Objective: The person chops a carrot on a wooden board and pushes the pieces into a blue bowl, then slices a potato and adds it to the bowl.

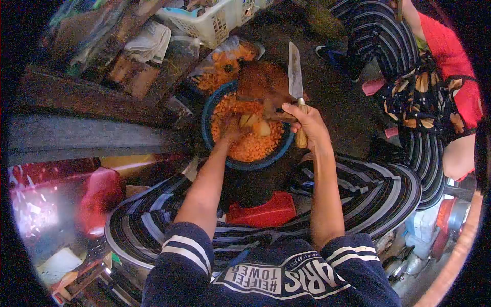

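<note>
My right hand [312, 123] is closed around the wooden handle of a knife [295, 71], its broad blade pointing away from me. My thumb and fingertips are right at the near end of a brown wooden chopping board [261, 82]. The board overlaps the far side of a blue basin [207, 130] filled with small orange diced pieces [255, 148], which look like carrot. My left hand [231, 128] is down in the basin at the left, its fingers dark and blurred against the pieces. Beside it are larger pale yellow chunks [262, 128].
Behind the basin is a plastic-lined container of more orange pieces [225, 64]. A white plastic basket [215, 25] stands farther back. A red plastic object [263, 210] lies between my legs. Another person in striped trousers [386, 30] sits at the right. Wooden beams [87, 92] run along the left.
</note>
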Demonstrator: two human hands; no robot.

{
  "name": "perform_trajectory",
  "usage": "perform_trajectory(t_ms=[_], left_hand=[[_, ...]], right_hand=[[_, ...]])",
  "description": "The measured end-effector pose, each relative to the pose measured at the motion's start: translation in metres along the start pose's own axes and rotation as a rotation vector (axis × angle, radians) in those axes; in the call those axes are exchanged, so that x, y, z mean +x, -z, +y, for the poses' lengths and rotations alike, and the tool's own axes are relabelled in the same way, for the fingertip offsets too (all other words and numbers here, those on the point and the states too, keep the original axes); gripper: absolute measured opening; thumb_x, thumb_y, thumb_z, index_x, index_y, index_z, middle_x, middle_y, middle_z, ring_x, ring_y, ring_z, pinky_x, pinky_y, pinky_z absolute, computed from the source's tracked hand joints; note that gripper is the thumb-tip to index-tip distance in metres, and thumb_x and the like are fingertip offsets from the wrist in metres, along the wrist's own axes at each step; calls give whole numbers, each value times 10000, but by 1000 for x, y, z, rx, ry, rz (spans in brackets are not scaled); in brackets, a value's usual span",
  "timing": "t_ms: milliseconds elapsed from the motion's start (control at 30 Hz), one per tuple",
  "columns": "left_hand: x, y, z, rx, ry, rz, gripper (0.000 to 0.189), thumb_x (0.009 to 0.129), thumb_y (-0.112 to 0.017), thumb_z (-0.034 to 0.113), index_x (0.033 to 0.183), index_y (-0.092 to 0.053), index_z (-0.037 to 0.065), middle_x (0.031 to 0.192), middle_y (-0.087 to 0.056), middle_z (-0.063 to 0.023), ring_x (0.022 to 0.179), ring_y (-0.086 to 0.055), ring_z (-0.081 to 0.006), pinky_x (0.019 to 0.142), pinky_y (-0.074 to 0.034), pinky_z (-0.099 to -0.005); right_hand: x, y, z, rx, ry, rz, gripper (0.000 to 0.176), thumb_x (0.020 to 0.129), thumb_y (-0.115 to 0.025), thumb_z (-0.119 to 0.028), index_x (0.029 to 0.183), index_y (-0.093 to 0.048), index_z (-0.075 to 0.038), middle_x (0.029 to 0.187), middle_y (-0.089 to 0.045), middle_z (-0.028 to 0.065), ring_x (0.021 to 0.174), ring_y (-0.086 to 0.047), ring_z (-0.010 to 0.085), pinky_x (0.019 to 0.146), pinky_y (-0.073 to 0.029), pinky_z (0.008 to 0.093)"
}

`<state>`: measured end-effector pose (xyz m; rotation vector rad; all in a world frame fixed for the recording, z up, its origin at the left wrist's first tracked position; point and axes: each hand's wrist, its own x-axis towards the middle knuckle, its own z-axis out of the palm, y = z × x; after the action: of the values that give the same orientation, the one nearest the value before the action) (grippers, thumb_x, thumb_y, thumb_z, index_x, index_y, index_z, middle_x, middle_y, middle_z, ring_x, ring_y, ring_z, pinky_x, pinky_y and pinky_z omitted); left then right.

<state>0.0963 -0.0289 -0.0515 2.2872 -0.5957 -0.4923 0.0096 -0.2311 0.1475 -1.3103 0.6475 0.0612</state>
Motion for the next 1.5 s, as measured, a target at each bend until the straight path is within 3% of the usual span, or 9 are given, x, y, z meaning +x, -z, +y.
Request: perform_trajectory(t_ms=[67,167,300,500,667,767,867,1200,1500], left_hand=[[-1,-8,1,346,-115,306,662,614,-712,345,1177,-462,102,1045,-569,-163,1060,-470,-339,939,-321,-441],[7,-13,-15,-125,-35,59,666,619,-700,398,1164,-468,93,1135,-512,-170,1087,-442,-337,910,-358,-429],[9,-7,3,-77,-197,118,667,611,-705,398,1151,-472,83,1202,-440,-176,1125,-399,-328,916,-346,-444],[8,-18,6,245,35,90,664,606,-727,318,1152,-457,54,1187,-413,-178,1111,-383,-359,928,-335,-434],[-2,-7,24,-253,-198,411,781,567,-760,299,1206,-389,45,1169,-429,-180,1137,-345,-345,971,-277,-439],[8,-13,-2,-35,-130,604,670,562,-768,183,1127,-433,51,1097,-476,-135,1094,-395,-290,941,-321,-416],[-5,47,55,-499,126,223,639,593,-761,112,1125,-411,63,1158,-473,-87,1067,-452,-266,929,-371,-331],[-9,58,31,-1836,110,-25,482,727,-638,67,1161,-437,129,1136,-489,-41,1013,-492,-232,806,-451,-365],[-11,70,18,-1504,121,204,435,762,-611,67,1154,-424,91,1100,-503,-51,1048,-479,-235,836,-433,-441]], right_hand=[[-1,2,0,3,4,5,298,670,-728,-271,728,-508,-79,590,-460,-35,414,-389,55,386,-361,214],[-2,1,-1,28,2,-18,293,673,-725,-270,724,-508,-79,578,-460,-34,417,-393,56,389,-366,218],[-8,-2,-9,-8,-2,-6,300,701,-705,-250,738,-460,-80,583,-416,-46,427,-375,42,403,-347,208],[-6,2,-4,-12,0,-9,283,702,-705,-245,732,-482,-73,595,-457,-31,426,-379,41,399,-341,204],[-4,4,-2,22,-11,8,270,709,-703,-238,729,-490,-73,587,-460,-30,421,-376,39,386,-332,203],[-1,9,-2,6,-13,35,280,684,-714,-254,696,-488,-89,560,-458,-35,423,-407,60,384,-352,214],[3,14,0,3,-8,29,288,683,-715,-260,679,-479,-94,550,-452,-31,415,-402,64,384,-350,215],[-3,17,-3,-19,18,20,265,694,-708,-238,712,-496,-79,563,-442,-34,425,-387,52,400,-350,201],[0,27,13,-203,-2,-36,274,702,-704,-249,729,-495,-73,582,-464,-32,435,-399,40,395,-343,192]])
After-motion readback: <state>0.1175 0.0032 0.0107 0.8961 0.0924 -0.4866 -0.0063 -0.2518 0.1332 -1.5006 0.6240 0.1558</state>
